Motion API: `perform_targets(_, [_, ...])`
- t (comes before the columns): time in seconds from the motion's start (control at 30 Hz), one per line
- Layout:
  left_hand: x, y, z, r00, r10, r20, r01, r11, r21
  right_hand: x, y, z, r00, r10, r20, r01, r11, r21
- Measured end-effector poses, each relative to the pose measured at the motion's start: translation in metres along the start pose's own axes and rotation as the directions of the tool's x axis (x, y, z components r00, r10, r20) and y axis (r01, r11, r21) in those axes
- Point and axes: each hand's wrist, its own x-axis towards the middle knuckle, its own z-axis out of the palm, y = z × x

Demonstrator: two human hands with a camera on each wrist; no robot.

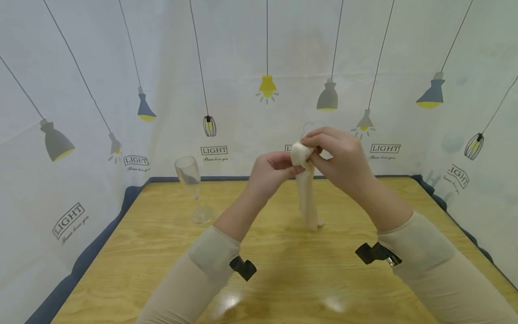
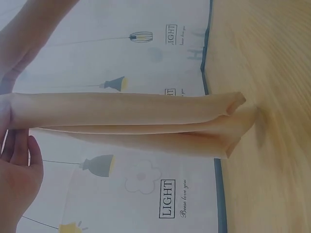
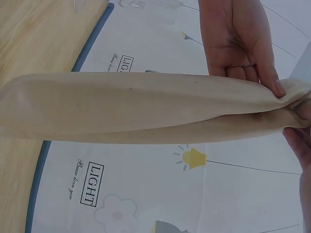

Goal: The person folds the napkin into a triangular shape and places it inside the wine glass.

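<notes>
A length of cream cloth (image 1: 306, 198), folded lengthwise, hangs down between both hands above the table. Its top end is turned over into a rounded bunch. My left hand (image 1: 268, 174) pinches this bunch from the left, thumb on the near side. From the right, my right hand (image 1: 344, 157) grips the top, with fingertips over the upper edge and thumb lower down. In the left wrist view the cloth (image 2: 121, 110) shows long layers with loose lower corners. The right wrist view shows the cloth (image 3: 126, 104) with a fold running along it up to the gathered end.
A clear champagne flute (image 1: 188, 173) stands on the wooden table (image 1: 154, 261), left of the hands toward the back. White sheeting (image 1: 238, 54) printed with hanging lamps encloses the back and sides, with a dark blue border (image 1: 97, 243) along the table edge.
</notes>
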Motion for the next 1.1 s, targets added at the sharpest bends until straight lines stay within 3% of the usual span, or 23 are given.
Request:
perform_targets(0.27, [-0.002,-0.001,-0.006,0.999,-0.028,0.017,0.028,1.000,-0.003,-0.003,-0.005,0.004,0.999,0.033,-0.020,-0.031,0.995,0.097])
perform_targets(0.4, [-0.004,-0.002,-0.009,0.997,0.065,0.048,-0.069,0.994,0.085,-0.004,-0.007,0.007,0.999,0.037,-0.030,-0.032,0.988,0.149])
perform_targets(0.5, [-0.005,-0.002,-0.012,0.987,0.123,0.099,-0.140,0.973,0.181,-0.005,-0.007,0.008,0.999,0.034,-0.020,-0.031,0.986,0.165])
perform_targets(0.57, [-0.004,-0.002,-0.015,0.985,0.112,0.135,-0.141,0.963,0.231,-0.005,-0.008,0.009,0.998,0.057,0.015,-0.059,0.986,0.158])
perform_targets(0.63, [-0.001,-0.003,-0.018,0.982,0.094,0.166,-0.137,0.952,0.273,-0.005,-0.008,0.010,0.990,0.127,0.069,-0.136,0.980,0.146])
perform_targets(0.7, [0.002,-0.003,-0.021,0.983,0.070,0.172,-0.122,0.940,0.318,-0.004,-0.008,0.010,0.963,0.234,0.134,-0.250,0.960,0.123])
perform_targets(0.8, [0.006,-0.004,-0.025,0.987,0.036,0.160,-0.090,0.936,0.341,-0.001,-0.010,0.008,0.893,0.387,0.229,-0.417,0.904,0.096])
perform_targets(0.97, [0.011,-0.002,-0.033,0.996,0.021,0.092,-0.046,0.958,0.284,0.004,-0.011,-0.001,0.792,0.509,0.336,-0.571,0.813,0.112])
perform_targets(1.03, [0.012,-0.002,-0.036,0.998,0.024,0.057,-0.038,0.961,0.273,0.005,-0.010,-0.004,0.734,0.565,0.377,-0.642,0.759,0.111])
perform_targets(1.1, [0.013,0.000,-0.038,0.999,0.029,0.031,-0.036,0.961,0.275,0.005,-0.008,-0.004,0.656,0.620,0.430,-0.716,0.691,0.096])
